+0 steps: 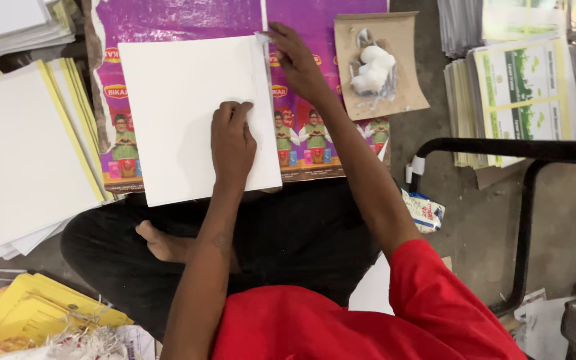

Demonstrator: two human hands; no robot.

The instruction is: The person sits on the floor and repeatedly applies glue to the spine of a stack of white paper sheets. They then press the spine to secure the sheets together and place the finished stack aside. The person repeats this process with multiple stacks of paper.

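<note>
White sheet stack [181,113] on purple printed wrapper [188,20].

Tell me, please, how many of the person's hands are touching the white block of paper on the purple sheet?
2: the left hand presses flat on the white block of paper near its right edge, and the right hand pinches its top right corner.

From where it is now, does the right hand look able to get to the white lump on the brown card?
Probably yes. The right hand rests at the white sheet's top right corner, the white lump lies just beside it on the brown card, and nothing stands between them.
</note>
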